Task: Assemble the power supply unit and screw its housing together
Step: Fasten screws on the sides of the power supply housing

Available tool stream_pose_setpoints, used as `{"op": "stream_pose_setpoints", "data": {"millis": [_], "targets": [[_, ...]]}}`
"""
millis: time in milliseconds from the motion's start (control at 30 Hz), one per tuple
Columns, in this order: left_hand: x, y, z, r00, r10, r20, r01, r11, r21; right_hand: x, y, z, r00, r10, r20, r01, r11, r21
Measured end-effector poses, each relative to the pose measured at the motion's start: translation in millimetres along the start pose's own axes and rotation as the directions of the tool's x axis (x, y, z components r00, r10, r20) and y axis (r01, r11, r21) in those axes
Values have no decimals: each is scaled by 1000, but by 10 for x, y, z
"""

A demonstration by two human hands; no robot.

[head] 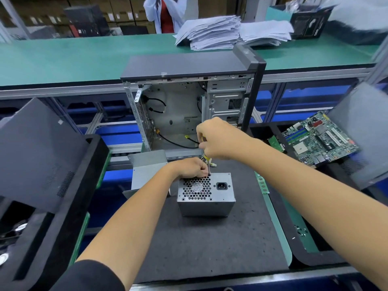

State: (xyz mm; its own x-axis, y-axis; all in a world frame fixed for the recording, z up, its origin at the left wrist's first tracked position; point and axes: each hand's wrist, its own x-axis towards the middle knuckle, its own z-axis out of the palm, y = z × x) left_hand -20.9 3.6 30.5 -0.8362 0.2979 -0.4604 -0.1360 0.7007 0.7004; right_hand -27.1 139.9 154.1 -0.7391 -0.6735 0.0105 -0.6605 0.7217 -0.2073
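Head view. We have the power supply unit standing on the dark mat of the desk, with its honeycomb fan grille and mains socket facing up. Our left hand rests on the unit's far top edge, its fingers curled at the corner where the tool tip meets the housing; we cannot tell whether they pinch a screw. Our right hand is closed around the yellow-handled screwdriver, which is held near upright just above that corner.

We judge the current step to be screw fastening of the housing at the far edge. The next move calls for seating the tip squarely in the screw, holding the unit steady and turning without slipping.

Count: one power supply unit, one screwdriver, one open computer case behind the mat, one loose metal cover just left of the unit, one motherboard at right, two stacks of papers on the far bench.
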Motion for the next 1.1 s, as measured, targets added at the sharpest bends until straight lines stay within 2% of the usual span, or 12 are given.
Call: {"op": "stream_pose_setpoints", "data": {"millis": [67, 133, 267, 400, 533, 733, 833, 933, 1000, 1100], "targets": [[-9, 18, 4, 1000, -26, 4, 26, 999, -26, 24, 23, -17, 999, 38, -35, -30, 979, 204], [-28, 62, 9, 998, -46, 54, 46, 999, -2, 57, 62, -51, 991, 93, -96, -59, 949, 309], [-79, 118, -7, 994, -14, 110, 13, 1000, 17, 109, 169, -107, 987, 130, -97, -97, 952, 291], [-140, 111, -21, 996, 26, 90, -26, 1000, -3, 123, 202, -93, 989, 119, -89, -93, 964, 250], [-130, 114, -4, 999, 23, 31, -22, 999, -33, 127, 191, -32, 989, 111, -102, -76, 952, 298], [-191, 106, -79, 999, 28, 27, -27, 1000, -13, 149, 206, 25, 977, 160, -144, -98, 926, 364], [-244, 39, -176, 999, 3, -42, -6, 998, -61, 169, 198, 59, 981, 156, -119, -99, 917, 387], [-248, -98, -276, 971, -42, -233, 17, 994, -108, 215, 155, 135, 984, 169, -63, -121, 878, 463], [-224, -231, -305, 926, -94, -366, 70, 995, -77, 264, 131, 209, 984, 175, -36, -134, 857, 498], [-186, -434, -279, 883, -139, -449, 168, 985, 26, 339, 126, 343, 989, 149, -10, -124, 855, 503]]}}
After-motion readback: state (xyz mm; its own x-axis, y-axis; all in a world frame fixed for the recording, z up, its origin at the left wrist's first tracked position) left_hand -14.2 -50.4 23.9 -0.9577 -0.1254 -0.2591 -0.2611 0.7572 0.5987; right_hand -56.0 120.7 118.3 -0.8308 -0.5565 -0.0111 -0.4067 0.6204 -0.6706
